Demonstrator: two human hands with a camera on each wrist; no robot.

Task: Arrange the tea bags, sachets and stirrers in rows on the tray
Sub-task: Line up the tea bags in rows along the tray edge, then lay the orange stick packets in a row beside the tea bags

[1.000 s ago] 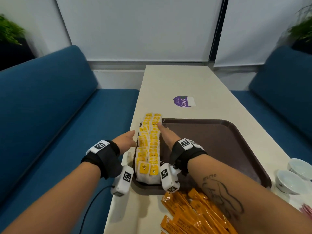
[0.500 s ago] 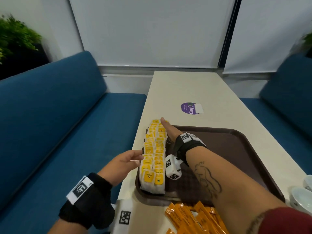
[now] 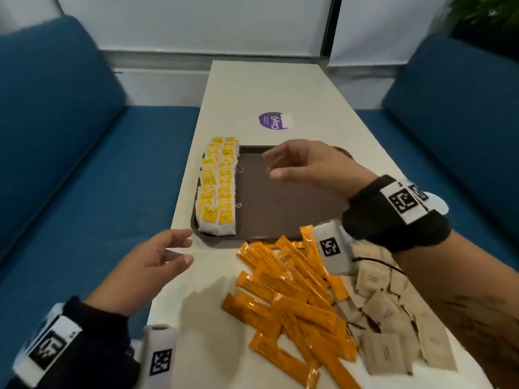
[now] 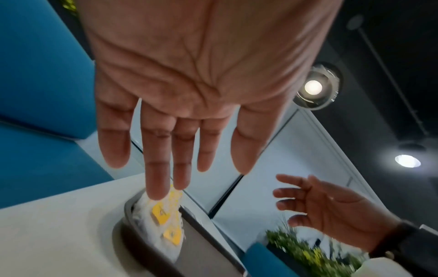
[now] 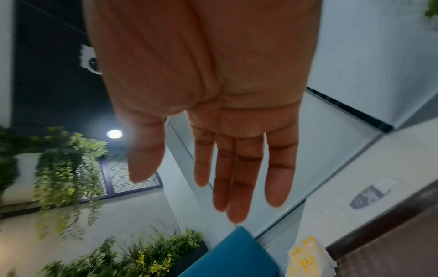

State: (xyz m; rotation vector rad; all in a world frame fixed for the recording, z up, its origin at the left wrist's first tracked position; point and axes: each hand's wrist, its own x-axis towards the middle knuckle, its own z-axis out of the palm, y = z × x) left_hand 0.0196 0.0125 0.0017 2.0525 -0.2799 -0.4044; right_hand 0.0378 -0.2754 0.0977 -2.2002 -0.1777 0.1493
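Both hands, left hand (image 3: 157, 262) and right hand (image 3: 306, 167), hover released; tea bags (image 3: 217, 189) line the tray (image 3: 280, 209)'s left edge, orange sachets (image 3: 292, 293) wait loose on the table (image 3: 266, 88).

Right hand (image 5: 208, 97) fills upper frame, palm to camera, 4 fingers (image 5: 279, 172) and thumb straight, holding nothing. Stack of yellow-tagged tea bags (image 5: 308, 262) at bottom right, against dark brown tray (image 5: 379, 243). Pale table (image 5: 350, 168) carries blurred sticker (image 5: 367, 196). Blue seat (image 5: 232, 254) at bottom centre; leafy plants (image 5: 68, 168) at left, round ceiling light (image 5: 114, 134) glowing above them.
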